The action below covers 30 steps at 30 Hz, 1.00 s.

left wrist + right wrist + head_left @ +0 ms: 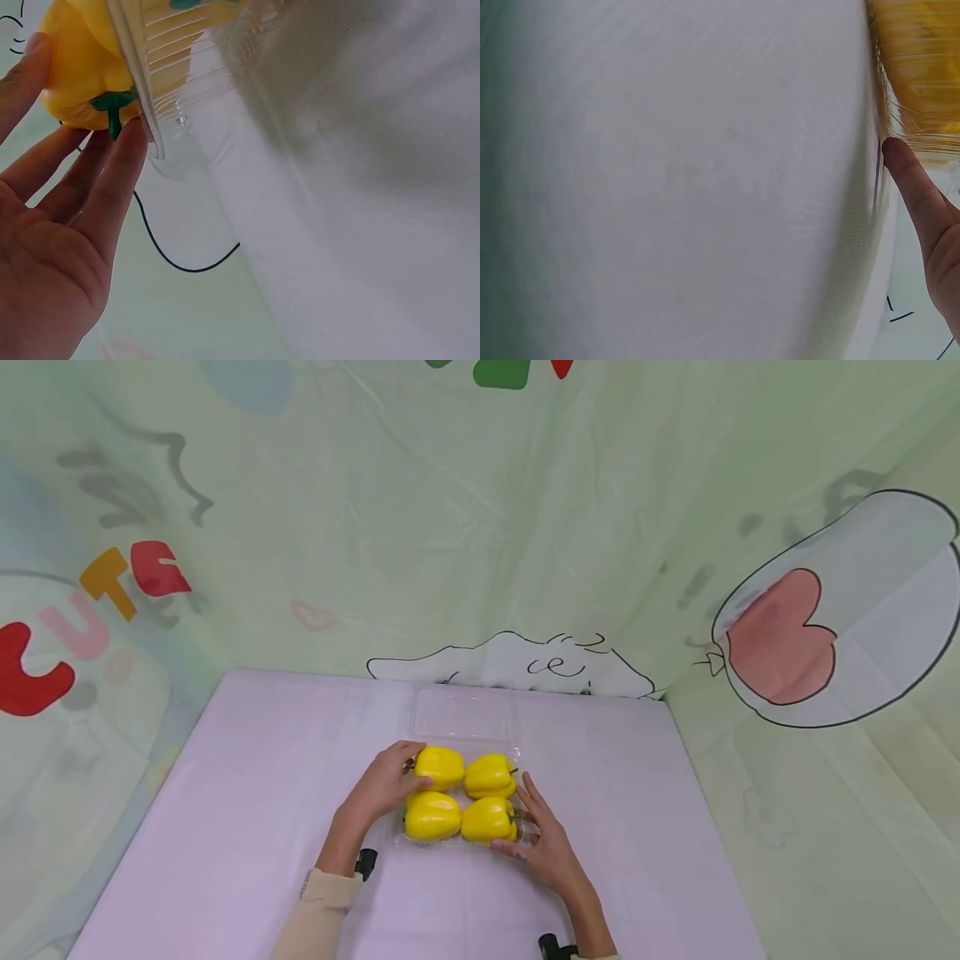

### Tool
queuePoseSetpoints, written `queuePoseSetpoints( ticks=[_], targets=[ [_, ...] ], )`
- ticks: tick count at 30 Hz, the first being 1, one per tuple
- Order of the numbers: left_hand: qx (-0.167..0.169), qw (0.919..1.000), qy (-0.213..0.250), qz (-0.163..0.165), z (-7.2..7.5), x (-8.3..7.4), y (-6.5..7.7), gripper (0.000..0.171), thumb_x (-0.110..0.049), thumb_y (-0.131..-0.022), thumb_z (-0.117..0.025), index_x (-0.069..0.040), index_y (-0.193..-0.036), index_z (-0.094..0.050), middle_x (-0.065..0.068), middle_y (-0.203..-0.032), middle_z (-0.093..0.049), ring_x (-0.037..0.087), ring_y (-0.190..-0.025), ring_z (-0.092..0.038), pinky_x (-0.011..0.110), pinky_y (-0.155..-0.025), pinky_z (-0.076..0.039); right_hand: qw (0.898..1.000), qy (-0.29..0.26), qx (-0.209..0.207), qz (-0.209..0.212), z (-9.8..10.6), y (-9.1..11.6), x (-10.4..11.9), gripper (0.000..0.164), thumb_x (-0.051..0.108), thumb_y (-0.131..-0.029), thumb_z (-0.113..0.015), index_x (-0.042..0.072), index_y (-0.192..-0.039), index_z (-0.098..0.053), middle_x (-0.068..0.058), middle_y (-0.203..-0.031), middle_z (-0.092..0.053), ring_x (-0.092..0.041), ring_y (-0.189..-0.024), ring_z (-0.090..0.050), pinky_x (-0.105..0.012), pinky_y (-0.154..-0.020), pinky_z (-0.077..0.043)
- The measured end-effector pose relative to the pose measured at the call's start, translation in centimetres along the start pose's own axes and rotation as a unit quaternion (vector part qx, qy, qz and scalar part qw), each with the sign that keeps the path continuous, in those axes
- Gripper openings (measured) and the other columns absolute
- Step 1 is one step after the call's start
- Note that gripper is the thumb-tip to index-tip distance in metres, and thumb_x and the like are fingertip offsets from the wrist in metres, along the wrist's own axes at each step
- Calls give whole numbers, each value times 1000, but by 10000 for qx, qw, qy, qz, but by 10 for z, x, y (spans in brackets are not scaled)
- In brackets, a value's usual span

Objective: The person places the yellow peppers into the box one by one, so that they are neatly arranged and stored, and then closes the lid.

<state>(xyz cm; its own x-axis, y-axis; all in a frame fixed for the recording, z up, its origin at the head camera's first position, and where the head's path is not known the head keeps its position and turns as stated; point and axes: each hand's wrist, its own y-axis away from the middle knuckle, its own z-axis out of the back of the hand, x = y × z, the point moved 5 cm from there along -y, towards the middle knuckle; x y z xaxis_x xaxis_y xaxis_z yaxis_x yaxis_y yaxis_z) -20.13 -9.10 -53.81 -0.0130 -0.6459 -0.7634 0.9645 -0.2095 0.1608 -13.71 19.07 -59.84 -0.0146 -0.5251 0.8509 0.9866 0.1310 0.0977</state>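
Observation:
Two rows of yellow bell peppers sit in a clear plastic clamshell container (399, 843). My left hand (386, 783) grips the far-left bell pepper (441, 767) between thumb and fingers. In the left wrist view, that pepper (82, 67) shows its green stem beside the container's rim (139, 82), with fingertips around its stem end. My right hand (546, 847) lies at the container's right side by the near-right bell pepper (486, 820), fingers extended. In the right wrist view a straight digit of the right hand (922, 199) touches the container's corner; the other fingers are mostly hidden.
The container's clear lid (461, 714) lies folded back on the far side. A pale lilac cloth covers the table (622, 793). Printed green curtains (465, 527) hang behind and at both sides. Black wrist cameras (366, 863) are strapped to both wrists.

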Motion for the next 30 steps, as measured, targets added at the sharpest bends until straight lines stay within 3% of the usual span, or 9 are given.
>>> queuePoseSetpoints(
  ticks=[30],
  targets=[
    [-164, 9982, -544, -170, -2, 1, -1, 65, -25, -91, -83, -8, -149, -60, 12, -151, -62, 34, -135, -62, 53, -118, -51, 10000, 46, 18, -14, -1, -1, -3, 102, 40, -80, -93, 31, -165, -38, 2, -180, -16, -41, -141, -59, -59, -104, -61]
  ],
)
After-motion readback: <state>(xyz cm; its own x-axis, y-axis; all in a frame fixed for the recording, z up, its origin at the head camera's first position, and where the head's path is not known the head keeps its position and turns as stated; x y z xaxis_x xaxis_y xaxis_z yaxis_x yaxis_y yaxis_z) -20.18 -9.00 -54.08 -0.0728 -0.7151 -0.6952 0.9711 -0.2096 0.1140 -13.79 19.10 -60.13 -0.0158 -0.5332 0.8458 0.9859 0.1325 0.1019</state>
